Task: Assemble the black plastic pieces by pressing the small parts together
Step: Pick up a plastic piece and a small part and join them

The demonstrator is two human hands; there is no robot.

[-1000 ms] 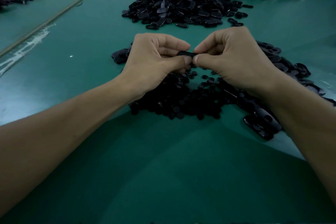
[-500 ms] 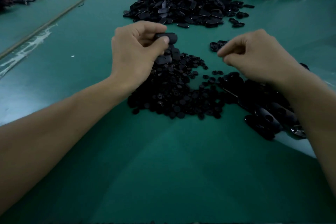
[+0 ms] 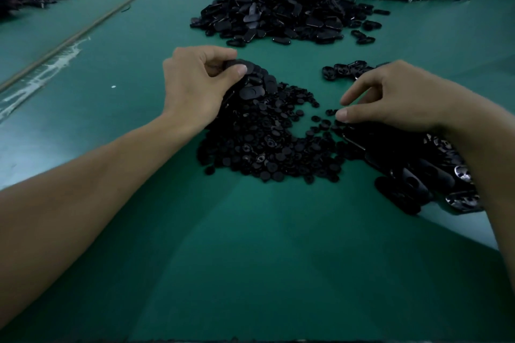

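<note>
— Buddy, what are we holding?
— We are pinching a black oval piece (image 3: 240, 64) in our left hand (image 3: 195, 86), thumb on top, just over the pile (image 3: 260, 88).
— And our right hand (image 3: 404, 100)?
— We are touching the small round parts (image 3: 320, 123); we cannot tell if it has one.

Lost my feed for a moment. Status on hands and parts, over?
Left hand pinches black oval piece atop near pile. Right hand, thumb and forefinger parted, over loose small round parts. Nothing blocking.
</note>
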